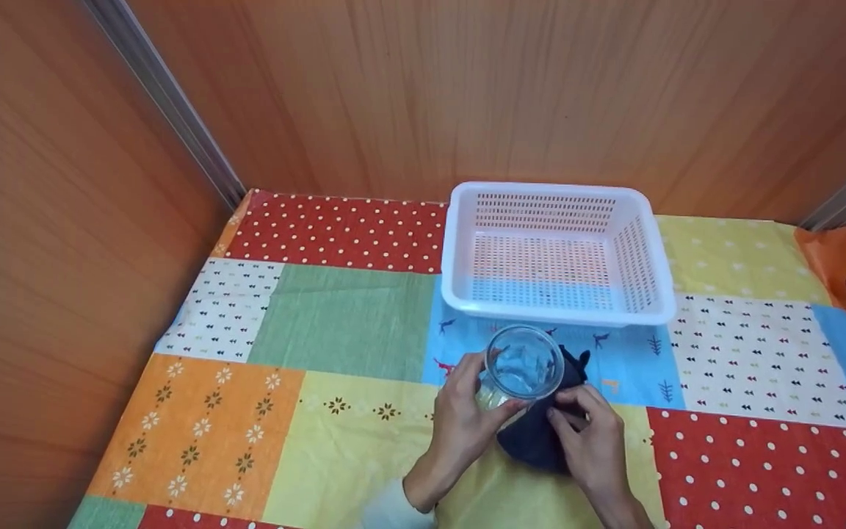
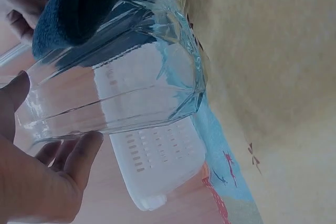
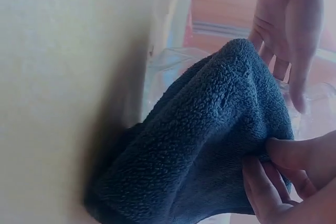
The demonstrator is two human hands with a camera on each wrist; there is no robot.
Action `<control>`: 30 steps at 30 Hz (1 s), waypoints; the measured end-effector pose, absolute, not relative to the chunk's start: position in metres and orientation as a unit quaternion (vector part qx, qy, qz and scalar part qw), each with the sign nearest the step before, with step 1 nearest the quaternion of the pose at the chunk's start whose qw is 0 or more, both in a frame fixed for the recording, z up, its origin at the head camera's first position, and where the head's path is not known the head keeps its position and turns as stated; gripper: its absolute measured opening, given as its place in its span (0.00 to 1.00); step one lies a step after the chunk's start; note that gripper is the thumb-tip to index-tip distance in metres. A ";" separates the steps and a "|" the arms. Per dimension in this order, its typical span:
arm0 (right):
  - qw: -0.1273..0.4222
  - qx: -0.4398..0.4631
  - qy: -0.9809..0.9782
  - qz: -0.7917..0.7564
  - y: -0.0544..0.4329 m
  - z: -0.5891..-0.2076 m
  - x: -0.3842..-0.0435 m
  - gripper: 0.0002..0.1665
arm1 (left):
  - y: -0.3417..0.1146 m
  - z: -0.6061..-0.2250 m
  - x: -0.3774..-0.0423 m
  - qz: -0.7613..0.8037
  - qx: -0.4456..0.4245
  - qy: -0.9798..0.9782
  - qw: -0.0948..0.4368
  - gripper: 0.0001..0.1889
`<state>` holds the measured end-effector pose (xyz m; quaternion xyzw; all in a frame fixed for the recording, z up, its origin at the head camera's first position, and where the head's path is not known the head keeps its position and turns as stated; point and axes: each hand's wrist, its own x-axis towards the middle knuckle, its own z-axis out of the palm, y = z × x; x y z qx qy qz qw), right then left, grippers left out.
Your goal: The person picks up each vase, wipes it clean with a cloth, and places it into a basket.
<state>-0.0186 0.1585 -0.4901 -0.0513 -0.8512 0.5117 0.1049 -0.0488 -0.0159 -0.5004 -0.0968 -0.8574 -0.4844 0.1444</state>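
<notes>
Near the front middle of the cloth, my left hand [image 1: 463,411] grips a clear faceted drinking glass [image 1: 524,361] around its upper part, thumb on one side and fingers on the other. The glass's open rim faces up toward the head camera. Close on its right, my right hand [image 1: 590,433] pinches a dark blue terry towel [image 1: 537,438] between thumb and fingers. In the right wrist view the towel [image 3: 210,129] hangs in folds and hides part of the glass. In the left wrist view it lies against the side of the glass [image 2: 121,93].
A white perforated plastic basket [image 1: 559,312] stands just beyond the hands, with nothing in it. A patchwork-patterned tablecloth [image 1: 357,316] covers the surface. Wood-grain panels [image 1: 393,95] rise at the back and both sides.
</notes>
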 end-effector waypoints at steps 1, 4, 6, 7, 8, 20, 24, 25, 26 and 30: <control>0.114 -0.051 -0.845 0.521 0.158 -0.488 -0.019 0.12 | -0.015 -0.501 -0.048 -0.481 -0.095 -0.858 0.150 0.36; 0.138 -0.047 -0.828 0.541 0.155 -0.481 -0.020 0.12 | -0.014 -0.502 -0.047 -0.476 -0.090 -0.859 0.166 0.35; 0.145 -0.044 -0.827 0.542 0.155 -0.477 -0.021 0.13 | -0.013 -0.503 -0.047 -0.473 -0.088 -0.859 0.173 0.34; 0.145 -0.043 -0.829 0.539 0.155 -0.476 -0.021 0.13 | -0.012 -0.503 -0.047 -0.471 -0.089 -0.860 0.176 0.33; 0.148 -0.038 -0.830 0.536 0.155 -0.476 -0.022 0.13 | -0.012 -0.503 -0.047 -0.470 -0.090 -0.860 0.178 0.33; 0.098 -0.039 -0.870 0.481 0.160 -0.487 -0.024 0.13 | -0.027 -0.493 -0.054 -0.516 -0.122 -0.845 0.067 0.31; 0.079 -0.049 -0.874 0.476 0.162 -0.493 -0.025 0.12 | -0.034 -0.488 -0.059 -0.536 -0.127 -0.834 0.017 0.29; 0.076 -0.049 -0.874 0.478 0.162 -0.494 -0.025 0.12 | -0.035 -0.487 -0.060 -0.536 -0.130 -0.834 0.012 0.29; 0.074 -0.049 -0.873 0.479 0.163 -0.495 -0.025 0.12 | -0.036 -0.487 -0.062 -0.536 -0.133 -0.833 0.009 0.29; 0.065 -0.054 -0.866 0.492 0.165 -0.494 -0.024 0.11 | -0.036 -0.488 -0.065 -0.531 -0.141 -0.835 0.016 0.29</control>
